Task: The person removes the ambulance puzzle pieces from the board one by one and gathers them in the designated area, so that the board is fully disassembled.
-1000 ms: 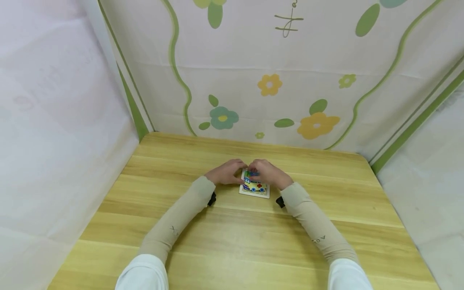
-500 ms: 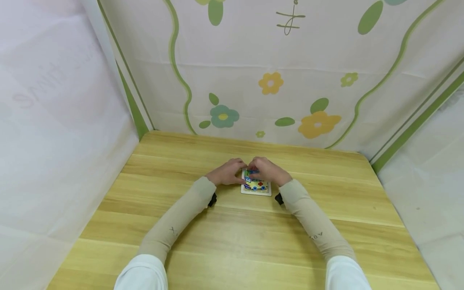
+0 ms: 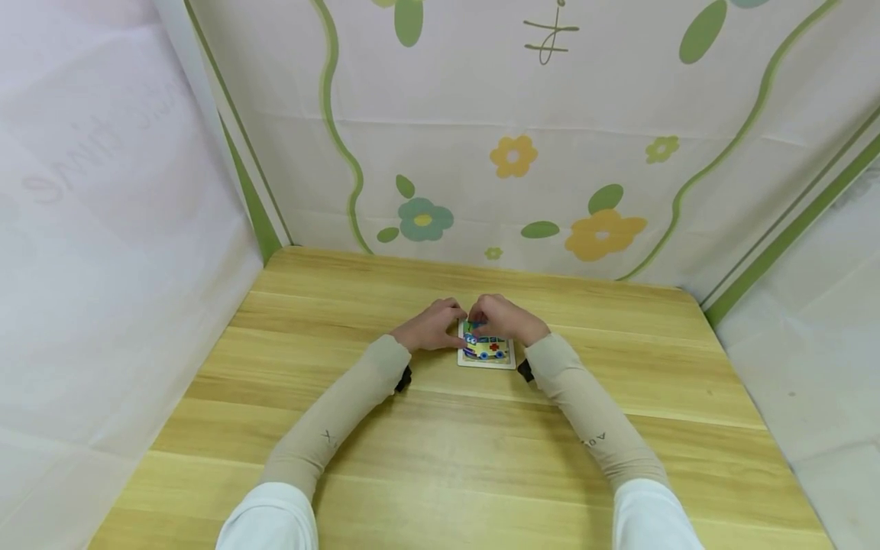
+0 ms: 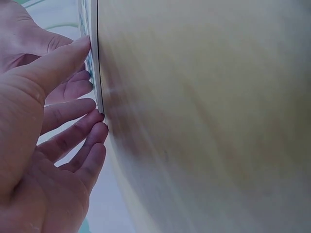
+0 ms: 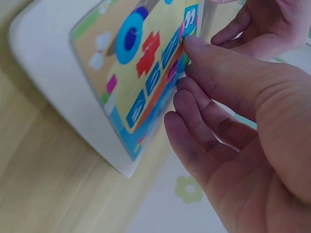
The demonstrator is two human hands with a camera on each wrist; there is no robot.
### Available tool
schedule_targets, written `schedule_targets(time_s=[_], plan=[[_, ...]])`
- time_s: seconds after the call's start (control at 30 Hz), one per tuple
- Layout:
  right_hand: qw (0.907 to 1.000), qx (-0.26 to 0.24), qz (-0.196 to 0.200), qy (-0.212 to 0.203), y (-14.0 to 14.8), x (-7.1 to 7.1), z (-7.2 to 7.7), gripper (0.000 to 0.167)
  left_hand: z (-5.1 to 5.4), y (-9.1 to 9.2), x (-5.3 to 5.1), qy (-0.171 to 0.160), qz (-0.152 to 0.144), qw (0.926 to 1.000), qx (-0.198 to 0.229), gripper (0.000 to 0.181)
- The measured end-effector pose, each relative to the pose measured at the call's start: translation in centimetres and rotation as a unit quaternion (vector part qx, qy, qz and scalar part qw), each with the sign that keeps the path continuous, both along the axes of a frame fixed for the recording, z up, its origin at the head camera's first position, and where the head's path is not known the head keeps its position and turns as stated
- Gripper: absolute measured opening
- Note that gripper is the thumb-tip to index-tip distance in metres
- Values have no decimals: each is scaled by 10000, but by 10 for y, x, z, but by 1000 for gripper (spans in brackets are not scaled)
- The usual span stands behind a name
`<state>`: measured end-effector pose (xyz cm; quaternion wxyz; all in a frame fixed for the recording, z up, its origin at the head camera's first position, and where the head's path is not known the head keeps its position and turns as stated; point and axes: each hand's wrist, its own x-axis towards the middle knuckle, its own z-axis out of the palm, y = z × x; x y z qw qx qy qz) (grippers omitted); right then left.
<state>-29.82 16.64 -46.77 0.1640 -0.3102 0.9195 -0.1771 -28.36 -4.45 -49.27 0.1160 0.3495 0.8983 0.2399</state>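
A small square picture puzzle (image 3: 496, 348) with a white border lies on the table, showing a yellow ambulance with a red cross. My left hand (image 3: 431, 327) is at its left side. In the left wrist view, the thumb (image 4: 80, 48) and fingertips touch the puzzle's edge and corner. Over the upper part of the picture is my right hand (image 3: 507, 318). Its thumb (image 5: 209, 51) and index finger meet the picture surface in the right wrist view, while the other fingers bend loosely beside it. Whether a piece sits between thumb and index finger is hidden.
The wooden table (image 3: 440, 458) reaches back to a cloth wall (image 3: 440, 99) printed with flowers. White cloth panels stand left (image 3: 103, 267) and right (image 3: 818, 344). A black wrist strap part (image 3: 404, 379) shows below the left wrist.
The puzzle has turned slightly straighter, and more of the ambulance shows as my right hand shifts a little up and left. My left hand stays at the edge.
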Motion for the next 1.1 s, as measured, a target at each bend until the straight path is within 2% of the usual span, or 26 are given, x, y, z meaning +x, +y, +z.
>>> schedule_targets(time_s=[0.27,0.63,0.83,1.1], plan=[[9999,46,-74,-147,-2,2,6,23,0,2,0,30,25,10000,-26,59],[9999,-7,10,-129,1,0,3,23,-4,2,-3,-20,81,10000,-16,57],[9999,-122,63,-93,0,0,3,24,-1,3,-3,-82,133,9999,60,56],[9998,-40,12,-211,-5,2,8,20,0,2,-3,-206,138,9996,111,57]])
